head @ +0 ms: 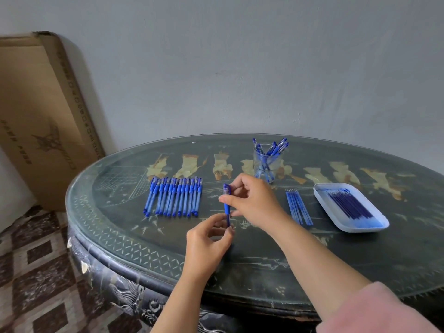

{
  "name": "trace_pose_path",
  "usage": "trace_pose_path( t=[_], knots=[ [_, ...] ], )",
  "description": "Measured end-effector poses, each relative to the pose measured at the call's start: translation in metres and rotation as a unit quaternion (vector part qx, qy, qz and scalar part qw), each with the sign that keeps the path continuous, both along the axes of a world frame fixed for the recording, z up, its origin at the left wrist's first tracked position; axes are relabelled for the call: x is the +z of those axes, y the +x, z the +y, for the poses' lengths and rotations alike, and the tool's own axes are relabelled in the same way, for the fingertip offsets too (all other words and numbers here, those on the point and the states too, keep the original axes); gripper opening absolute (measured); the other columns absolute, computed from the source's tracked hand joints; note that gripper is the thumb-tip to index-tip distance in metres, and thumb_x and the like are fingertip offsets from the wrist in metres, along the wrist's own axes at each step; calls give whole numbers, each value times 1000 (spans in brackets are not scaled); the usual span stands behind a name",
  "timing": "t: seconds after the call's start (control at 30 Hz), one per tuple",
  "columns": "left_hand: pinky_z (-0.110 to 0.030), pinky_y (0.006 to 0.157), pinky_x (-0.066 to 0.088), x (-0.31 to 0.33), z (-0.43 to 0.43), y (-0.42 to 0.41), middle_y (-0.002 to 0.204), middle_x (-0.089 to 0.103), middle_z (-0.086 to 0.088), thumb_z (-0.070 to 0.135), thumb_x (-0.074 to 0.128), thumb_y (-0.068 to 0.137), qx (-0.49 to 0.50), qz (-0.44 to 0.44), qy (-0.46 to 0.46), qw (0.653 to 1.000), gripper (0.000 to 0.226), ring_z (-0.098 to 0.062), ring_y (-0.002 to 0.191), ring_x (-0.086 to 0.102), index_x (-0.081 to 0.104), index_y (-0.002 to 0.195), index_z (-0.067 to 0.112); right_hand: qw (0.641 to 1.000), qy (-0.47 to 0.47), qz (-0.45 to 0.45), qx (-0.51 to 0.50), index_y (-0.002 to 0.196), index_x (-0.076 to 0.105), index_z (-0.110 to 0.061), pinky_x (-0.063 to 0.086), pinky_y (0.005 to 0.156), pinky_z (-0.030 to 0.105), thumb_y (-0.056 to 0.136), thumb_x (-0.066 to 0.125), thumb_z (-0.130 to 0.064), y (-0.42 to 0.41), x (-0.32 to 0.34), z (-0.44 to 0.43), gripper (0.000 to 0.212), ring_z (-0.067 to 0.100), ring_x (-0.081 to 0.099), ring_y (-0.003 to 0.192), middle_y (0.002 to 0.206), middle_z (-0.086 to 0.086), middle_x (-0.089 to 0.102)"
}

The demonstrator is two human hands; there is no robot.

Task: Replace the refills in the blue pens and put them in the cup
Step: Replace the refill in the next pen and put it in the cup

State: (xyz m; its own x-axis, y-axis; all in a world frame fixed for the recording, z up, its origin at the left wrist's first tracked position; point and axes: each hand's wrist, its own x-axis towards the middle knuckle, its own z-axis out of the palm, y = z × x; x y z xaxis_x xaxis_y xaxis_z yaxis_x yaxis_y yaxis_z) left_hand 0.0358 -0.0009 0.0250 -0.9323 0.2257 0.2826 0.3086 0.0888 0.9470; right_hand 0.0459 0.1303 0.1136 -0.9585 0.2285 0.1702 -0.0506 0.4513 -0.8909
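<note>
A blue pen (pixel 227 205) stands nearly upright above the dark round table (pixel 264 255). My right hand (pixel 252 200) pinches its upper part near the cap, and my left hand (pixel 209 239) pinches its lower end. A row of several blue pens (pixel 174 197) lies to the left. A clear glass cup (pixel 266 164) at the back holds several blue pens. A few loose refills (pixel 299 207) lie right of my hands, and a white tray (pixel 323 195) holds several dark blue refills.
A large cardboard box (pixel 40 111) leans against the wall at the left. The table's curved edge runs close to my forearms, with patterned floor tiles (pixel 36 272) below on the left. A grey wall stands behind the table.
</note>
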Motion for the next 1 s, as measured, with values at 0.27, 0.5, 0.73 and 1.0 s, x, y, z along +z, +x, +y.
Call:
trace_pose_path(
  t=[0.27, 0.5, 0.73, 1.0],
  knots=[
    [-22, 68, 57, 4, -1, 1, 84, 72, 14, 6, 75, 80, 2, 0, -20, 1000, 32, -10, 74, 70, 69, 89, 36, 999, 37, 21, -22, 95, 61, -22, 60, 73, 40, 87, 71, -23, 4, -10, -6, 14, 13, 67, 81, 84, -5, 65],
    [-44, 80, 58, 9, -10, -12, 85, 75, -5, 12, 65, 90, 50, -95, 142, 984, 9, -23, 86, 72, 74, 90, 16, 977, -78, 119, -157, 94, 58, -25, 61, 71, 40, 88, 69, -14, -6, 10, 37, 16, 17, 71, 77, 88, 1, 67],
    [-50, 84, 57, 16, -74, -84, 88, 71, -9, 16, 56, 97, 255, -27, 169, 952, 16, -30, 89, 69, 66, 88, 24, 898, -106, 265, -334, 92, 48, -19, 60, 78, 45, 92, 62, -7, -49, 52, 116, 19, 17, 65, 80, 86, 1, 58],
    [-37, 80, 55, 4, -101, -114, 88, 70, 2, 23, 57, 95, 262, -31, 38, 964, 11, -20, 87, 68, 65, 90, 28, 906, -35, 229, -354, 105, 49, -14, 58, 79, 46, 92, 64, -12, -93, 36, 139, 20, 26, 66, 84, 79, -7, 55]
  ],
)
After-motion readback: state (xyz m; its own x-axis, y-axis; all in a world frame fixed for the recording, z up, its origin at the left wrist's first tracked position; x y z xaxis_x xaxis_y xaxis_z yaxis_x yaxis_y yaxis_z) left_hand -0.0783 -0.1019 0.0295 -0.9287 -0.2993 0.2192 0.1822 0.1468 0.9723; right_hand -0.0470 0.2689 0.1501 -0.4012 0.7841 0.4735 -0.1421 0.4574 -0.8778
